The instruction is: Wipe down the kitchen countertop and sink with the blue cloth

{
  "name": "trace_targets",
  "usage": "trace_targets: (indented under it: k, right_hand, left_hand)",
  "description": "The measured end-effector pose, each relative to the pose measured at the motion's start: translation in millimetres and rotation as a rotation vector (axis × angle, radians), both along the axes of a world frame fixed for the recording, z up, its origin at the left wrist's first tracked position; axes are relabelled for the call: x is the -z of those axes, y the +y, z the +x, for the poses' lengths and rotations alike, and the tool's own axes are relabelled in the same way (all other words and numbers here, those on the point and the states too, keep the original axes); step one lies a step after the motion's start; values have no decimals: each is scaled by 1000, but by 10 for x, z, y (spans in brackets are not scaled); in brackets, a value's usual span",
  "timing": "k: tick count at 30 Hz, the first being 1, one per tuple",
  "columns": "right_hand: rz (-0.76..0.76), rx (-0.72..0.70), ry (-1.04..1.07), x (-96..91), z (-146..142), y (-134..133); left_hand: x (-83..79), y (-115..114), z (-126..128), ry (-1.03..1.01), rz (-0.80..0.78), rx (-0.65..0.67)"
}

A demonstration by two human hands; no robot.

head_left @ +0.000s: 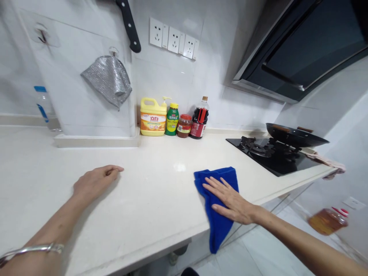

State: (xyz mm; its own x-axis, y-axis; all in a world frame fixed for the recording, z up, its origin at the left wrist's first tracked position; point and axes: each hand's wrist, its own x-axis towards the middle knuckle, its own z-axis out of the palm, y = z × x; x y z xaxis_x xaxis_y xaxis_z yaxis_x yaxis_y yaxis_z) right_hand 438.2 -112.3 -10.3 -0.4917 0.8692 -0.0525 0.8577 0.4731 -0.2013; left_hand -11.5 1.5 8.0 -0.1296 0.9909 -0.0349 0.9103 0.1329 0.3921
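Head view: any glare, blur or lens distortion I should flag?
Head view: bright, even light; a small glare patch on the counter near the blue cloth; soft shadow beside the left hand; wide-angle bending curves the counter edge and hood; the bottle on the floor is smeared; the right hand is sharp.

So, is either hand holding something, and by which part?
Nothing is gripped: the right hand lies flat on the blue fabric cloth; the left hand is empty.

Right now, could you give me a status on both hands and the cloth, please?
Right hand flat on blue cloth, one end over the countertop edge. Left hand empty on countertop. Bottles back by the wall.
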Motion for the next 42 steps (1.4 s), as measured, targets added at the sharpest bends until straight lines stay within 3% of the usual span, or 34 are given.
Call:
trace_targets:
  k: [4, 9, 16, 22, 26, 31, 36, 42]
  right_hand:
    - [24, 159, -20, 106, 459, 257]
    - [80, 450, -79, 228, 697, 932]
    - [19, 790, -133, 185, 368, 1976]
    - [-27, 827, -119, 83, -175, 2637]
    - [-39, 750, -98, 64, -737, 2922]
    - [3, 484, -72, 56, -1532, 2971]
    - [31, 127, -37, 50, -2037, 2740]
    - [52, -175, 3, 48, -2157, 2166]
  left_hand:
    - [-3, 21, 36, 15, -23, -38]
    - [-32, 6, 76, 24, -43, -50]
    - [-32, -18, 131, 4, -28, -54]
    - [24, 5, 118, -21, 5, -66]
    - [24, -7, 126, -20, -3, -83]
    - [9, -22, 138, -17, 1, -96]
    - [11, -28, 128, 2, 14, -104]
    - [12, 13, 104, -11, 17, -107]
